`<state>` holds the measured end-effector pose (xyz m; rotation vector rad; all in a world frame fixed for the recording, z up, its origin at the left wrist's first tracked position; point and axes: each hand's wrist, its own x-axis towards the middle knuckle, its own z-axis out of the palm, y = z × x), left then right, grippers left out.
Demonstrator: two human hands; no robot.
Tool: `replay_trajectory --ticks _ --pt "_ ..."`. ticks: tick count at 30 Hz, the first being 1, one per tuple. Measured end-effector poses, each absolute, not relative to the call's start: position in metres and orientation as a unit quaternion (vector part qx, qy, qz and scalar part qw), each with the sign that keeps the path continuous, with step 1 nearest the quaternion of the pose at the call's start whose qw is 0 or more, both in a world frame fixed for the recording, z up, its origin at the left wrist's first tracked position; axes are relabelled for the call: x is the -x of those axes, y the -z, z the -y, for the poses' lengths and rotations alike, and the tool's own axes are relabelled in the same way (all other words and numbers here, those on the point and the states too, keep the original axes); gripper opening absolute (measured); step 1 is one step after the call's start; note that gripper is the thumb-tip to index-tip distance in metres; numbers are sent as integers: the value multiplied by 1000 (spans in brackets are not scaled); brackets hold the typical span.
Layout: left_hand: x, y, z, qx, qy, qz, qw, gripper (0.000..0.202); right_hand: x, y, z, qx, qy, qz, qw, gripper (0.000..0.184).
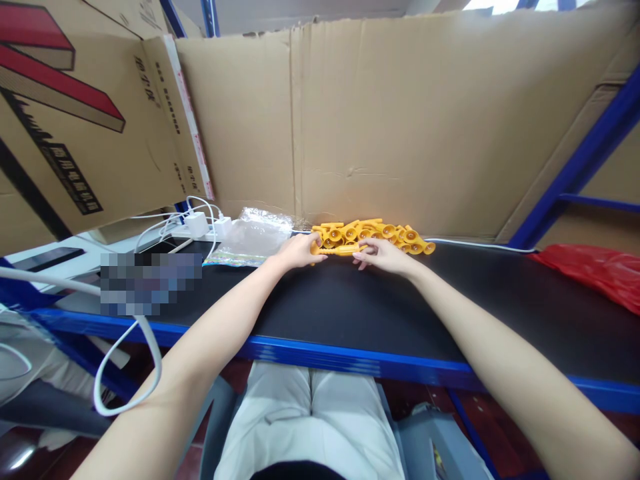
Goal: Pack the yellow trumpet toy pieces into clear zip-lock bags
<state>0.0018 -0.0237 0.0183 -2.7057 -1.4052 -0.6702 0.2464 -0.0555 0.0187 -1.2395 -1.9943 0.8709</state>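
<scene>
A yellow plastic piece with a handle-like shaft lies level between my two hands, just above the black tabletop. My left hand is closed round its left end, where a cup-shaped part shows beside the fingers. At the other end, the fingers of my right hand pinch the shaft. Right behind both hands is a heap of similar yellow cup-ended pieces, with several open cups facing me. My hands partly cover the heap's front.
A clear plastic bag lies left of my hands, near white chargers and cables. A white cable loops over my left forearm. Red plastic sits at the right. Cardboard walls the back; a blue rail edges the front.
</scene>
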Motion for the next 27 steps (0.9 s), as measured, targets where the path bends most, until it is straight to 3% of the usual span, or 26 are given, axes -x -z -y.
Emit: replay_trajectory --ticks 13,21,27 --pt "-1 -17 22 867 220 447 7 40 -244 -17 54 478 -384 718 329 33" --pt "0 -20 25 865 276 418 -36 64 -237 -24 58 424 -507 582 475 23" --pt "2 -22 23 819 338 464 6 39 -241 -41 56 428 -428 558 567 36"
